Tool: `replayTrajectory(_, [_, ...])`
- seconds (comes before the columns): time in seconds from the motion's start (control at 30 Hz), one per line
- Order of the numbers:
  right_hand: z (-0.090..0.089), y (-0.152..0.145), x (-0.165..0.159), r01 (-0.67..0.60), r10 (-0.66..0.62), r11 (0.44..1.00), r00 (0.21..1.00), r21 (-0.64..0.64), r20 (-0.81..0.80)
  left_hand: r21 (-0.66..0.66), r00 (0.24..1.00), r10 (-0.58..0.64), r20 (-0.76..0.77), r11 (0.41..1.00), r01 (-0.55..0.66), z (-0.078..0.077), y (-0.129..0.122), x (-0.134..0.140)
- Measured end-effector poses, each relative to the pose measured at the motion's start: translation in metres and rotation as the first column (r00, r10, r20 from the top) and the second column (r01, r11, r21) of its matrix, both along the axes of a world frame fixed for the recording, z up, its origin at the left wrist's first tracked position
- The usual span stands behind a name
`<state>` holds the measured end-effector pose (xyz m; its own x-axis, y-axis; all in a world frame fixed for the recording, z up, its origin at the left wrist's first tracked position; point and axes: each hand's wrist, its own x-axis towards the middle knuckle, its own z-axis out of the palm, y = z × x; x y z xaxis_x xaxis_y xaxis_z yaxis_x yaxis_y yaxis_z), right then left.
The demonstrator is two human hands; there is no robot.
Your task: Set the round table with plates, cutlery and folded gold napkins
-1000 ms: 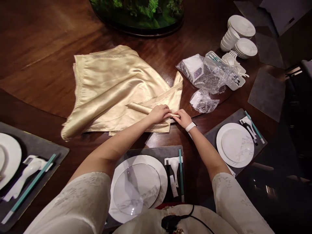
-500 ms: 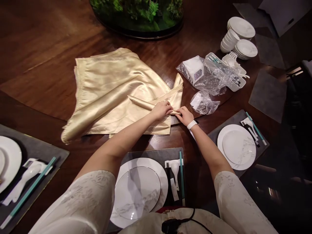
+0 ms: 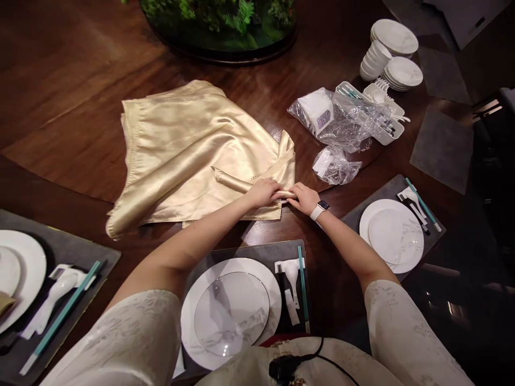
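Gold satin napkins [image 3: 181, 145] lie spread and overlapping on the dark wooden table. Near their right front corner, one napkin [image 3: 232, 182] is rolled into a narrow tube. My left hand [image 3: 263, 193] is closed over the middle of this roll. Around the roll's right end my right hand [image 3: 303, 198] is closed, with a white-strapped watch on the wrist. A short stretch of the roll shows between the two hands. A folded gold flap [image 3: 286, 147] sticks up just behind them.
Before me a place setting has a plate [image 3: 231, 313], a white spoon [image 3: 292, 279] and teal chopsticks [image 3: 303, 289]. Plastic-wrapped packs [image 3: 336, 118], a cutlery tray [image 3: 390, 131] and stacked bowls [image 3: 375, 60] stand at right. A green plant centrepiece [image 3: 219, 29] is at the back.
Both hands have come slightly toward me with the rolled napkin. My right hand now wraps further round the roll's end. The view has shifted a little.
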<state>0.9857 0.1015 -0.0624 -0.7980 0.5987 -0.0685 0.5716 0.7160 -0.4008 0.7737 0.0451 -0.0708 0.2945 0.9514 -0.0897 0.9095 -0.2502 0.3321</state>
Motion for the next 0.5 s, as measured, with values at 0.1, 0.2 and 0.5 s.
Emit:
replayTrajectory(0.1, [-0.010, 0.000, 0.003, 0.001, -0.003, 0.999, 0.999, -0.051, -0.046, -0.002, 1.000, 0.009, 0.018, 1.000, -0.009, -0.001, -0.007, 0.001])
replayTrajectory(0.2, [-0.018, 0.012, -0.003, 0.006, -0.017, 0.993, 0.996, -0.122, -0.084, 0.064, 0.999, 0.035, -0.008, 0.997, -0.034, 0.004, -0.009, 0.002])
replayTrajectory(0.5, [-0.019, 0.032, -0.016, 0.078, -0.110, 0.985, 0.971, -0.151, -0.214, 0.032, 0.993, 0.114, -0.028, 0.993, -0.113, 0.004, 0.007, -0.007])
